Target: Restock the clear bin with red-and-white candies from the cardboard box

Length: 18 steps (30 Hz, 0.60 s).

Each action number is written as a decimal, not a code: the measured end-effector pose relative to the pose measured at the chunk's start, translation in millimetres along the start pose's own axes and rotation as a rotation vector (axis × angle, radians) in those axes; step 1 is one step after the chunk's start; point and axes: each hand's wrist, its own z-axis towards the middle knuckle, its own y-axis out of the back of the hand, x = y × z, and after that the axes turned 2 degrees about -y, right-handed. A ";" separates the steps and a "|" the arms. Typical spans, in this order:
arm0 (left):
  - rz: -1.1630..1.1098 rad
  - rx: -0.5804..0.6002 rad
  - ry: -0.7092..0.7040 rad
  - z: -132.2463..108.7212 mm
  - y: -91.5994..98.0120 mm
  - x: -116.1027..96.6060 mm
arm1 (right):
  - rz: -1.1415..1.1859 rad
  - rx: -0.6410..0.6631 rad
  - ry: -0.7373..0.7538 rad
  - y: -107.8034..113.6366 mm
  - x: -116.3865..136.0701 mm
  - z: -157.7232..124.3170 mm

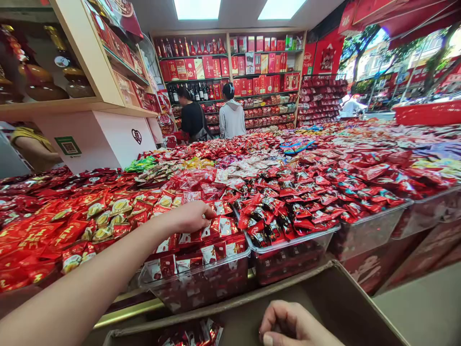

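Note:
My left hand (192, 217) reaches over a clear plastic bin (201, 278) and touches the red and white packets (219, 228) in it. Its fingers are bent down among the packets, and what they grip, if anything, is hidden. Low in the picture, my right hand (288, 324) hangs over an open cardboard box (317, 298) with its fingers curled in; whether something small is inside them cannot be made out. At the near left of the box lie several red packets (201, 334).
A bin of red and black packets (273, 226) adjoins on the right, with more bins beyond. Orange-red packets (39, 240) spread at the left. A white pillar (104, 139) rises behind. Two people stand at the back shelves (230, 62). Another person's arm shows at far left.

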 end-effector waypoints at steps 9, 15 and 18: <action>-0.004 -0.669 -0.080 -79.8 -16.1 -36.9 | -0.592 0.046 -0.093 6.7 -49.2 8.9; -0.261 -0.938 -0.074 -161.8 -104.3 -36.5 | -0.603 0.137 -0.231 -56.3 -104.8 23.3; -0.349 -0.849 -0.136 -167.9 -140.6 -33.9 | -0.569 0.099 -0.329 -89.5 -117.4 31.1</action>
